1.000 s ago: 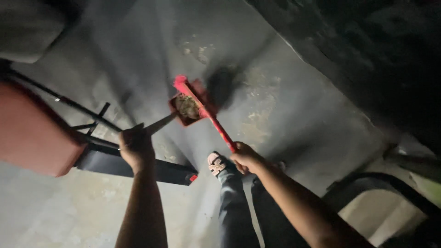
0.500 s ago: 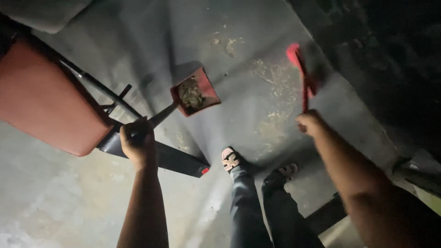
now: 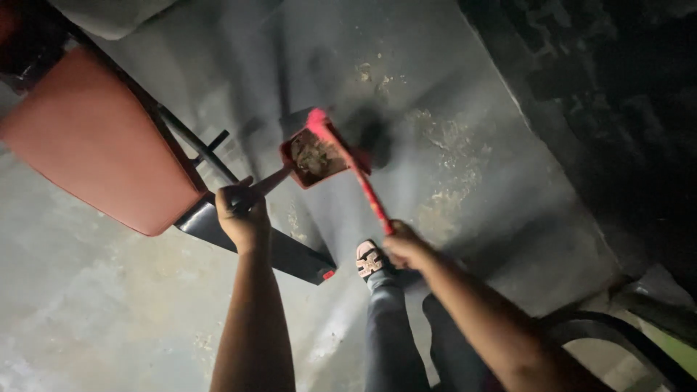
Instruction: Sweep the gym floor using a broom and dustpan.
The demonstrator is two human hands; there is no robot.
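My left hand (image 3: 242, 211) grips the long handle of a red dustpan (image 3: 314, 157) that rests on the grey floor and holds a pile of pale debris. My right hand (image 3: 405, 247) grips the red handle of a broom (image 3: 353, 164). The broom's dark bristles are blurred at the dustpan's right edge. My foot in a light sandal (image 3: 369, 259) stands just below the broom handle.
A red-seated chair (image 3: 102, 145) with a dark metal frame stands at the left, a dark bar (image 3: 272, 250) of it lying by my left hand. Pale dust patches (image 3: 443, 167) mark the floor right of the dustpan. A dark wall (image 3: 602, 94) runs along the right. Another chair's black frame (image 3: 624, 341) shows at bottom right.
The broom swung from far right by the wall back left to the dustpan's edge. My right hand came down and left with it. The dustpan stayed put.
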